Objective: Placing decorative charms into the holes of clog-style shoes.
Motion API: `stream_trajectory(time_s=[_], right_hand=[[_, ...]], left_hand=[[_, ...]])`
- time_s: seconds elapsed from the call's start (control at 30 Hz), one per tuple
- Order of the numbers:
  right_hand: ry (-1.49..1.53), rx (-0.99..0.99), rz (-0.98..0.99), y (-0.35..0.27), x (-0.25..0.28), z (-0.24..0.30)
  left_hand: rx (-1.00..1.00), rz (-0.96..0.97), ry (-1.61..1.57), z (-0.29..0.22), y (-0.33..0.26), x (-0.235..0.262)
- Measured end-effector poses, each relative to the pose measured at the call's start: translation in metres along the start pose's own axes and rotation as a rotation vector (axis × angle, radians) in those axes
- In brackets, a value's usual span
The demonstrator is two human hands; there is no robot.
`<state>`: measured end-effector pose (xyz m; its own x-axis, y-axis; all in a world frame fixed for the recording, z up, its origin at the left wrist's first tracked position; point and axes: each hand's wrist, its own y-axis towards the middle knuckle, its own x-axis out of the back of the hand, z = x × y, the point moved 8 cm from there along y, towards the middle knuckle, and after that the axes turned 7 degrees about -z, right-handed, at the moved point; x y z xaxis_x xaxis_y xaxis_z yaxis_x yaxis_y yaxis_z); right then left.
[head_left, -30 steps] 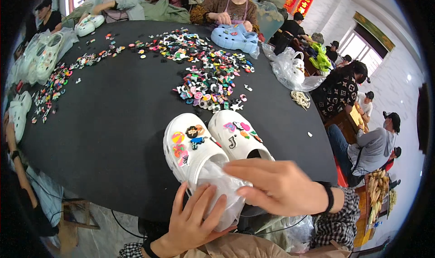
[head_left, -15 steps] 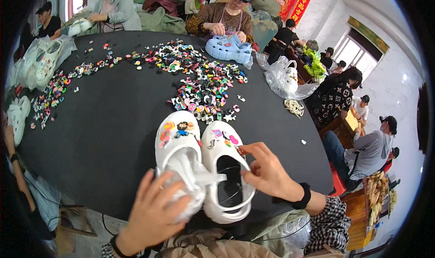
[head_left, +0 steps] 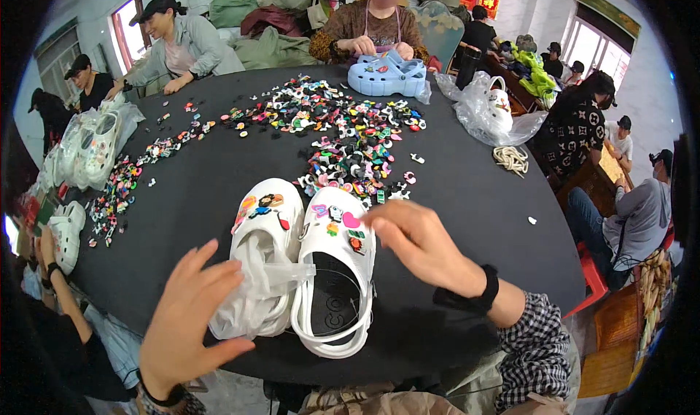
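Since a moment ago, both hands have been lifted open, empty, off the white clogs [head_left: 302, 262]: left hand [head_left: 186, 316], right hand [head_left: 423, 243].

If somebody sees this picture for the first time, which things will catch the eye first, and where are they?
The pair of white clogs with colourful charms stands at the near edge of the round black table, between the person's left hand and right hand. Behind it, a wide scatter of colourful shoe charms covers the table's middle. At the far edge, another person's hands rest on a light blue clog.
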<state>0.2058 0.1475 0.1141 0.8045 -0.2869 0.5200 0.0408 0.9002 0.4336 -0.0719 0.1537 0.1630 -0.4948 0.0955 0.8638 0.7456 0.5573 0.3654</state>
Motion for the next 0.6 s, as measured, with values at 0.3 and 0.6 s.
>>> stream_trajectory(time_s=[0.3, 0.6], right_hand=[[-0.248, 0.31, -0.125, 0.023, -0.048, -0.005], [-0.059, 0.25, -0.147, 0.026, -0.044, -0.014]], left_hand=[[-0.33, 0.172, -0.071, -0.009, 0.072, -0.056], [-0.238, 0.068, -0.21, 0.004, 0.072, -0.081]])
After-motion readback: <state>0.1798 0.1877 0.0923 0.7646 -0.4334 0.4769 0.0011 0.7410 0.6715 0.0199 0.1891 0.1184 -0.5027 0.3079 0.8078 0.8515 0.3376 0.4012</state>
